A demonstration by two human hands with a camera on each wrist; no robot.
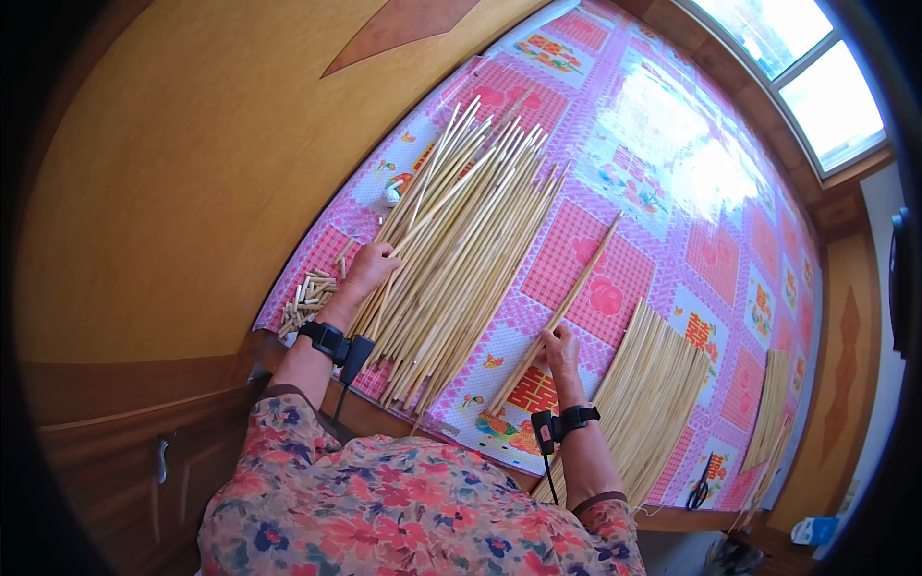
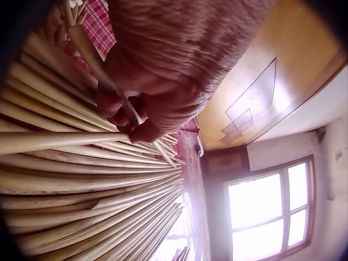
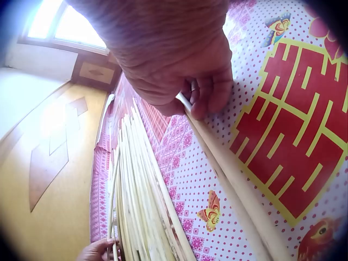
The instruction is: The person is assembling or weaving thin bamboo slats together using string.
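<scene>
A wide pile of thin pale wooden sticks (image 1: 471, 250) lies on the patterned tablecloth in front of me. At its left edge, my left hand (image 1: 370, 268) pinches one slim stick (image 2: 129, 110) between thumb and fingers, over the other sticks. Farther right, my right hand (image 1: 561, 349) grips a pair of long sticks (image 3: 231, 168) lying side by side. They slant across the cloth between the pile and a second, neater bundle of sticks (image 1: 658, 379). The right palm hides part of its fingers in the right wrist view.
Short stick pieces (image 1: 309, 296) are heaped at the table's left edge, with a small white object (image 1: 392, 196) beyond them. Black-handled scissors (image 1: 699, 492) lie near the front right edge. Another stick bundle (image 1: 768, 413) lies farther right. A wooden wall (image 1: 192, 192) borders the left.
</scene>
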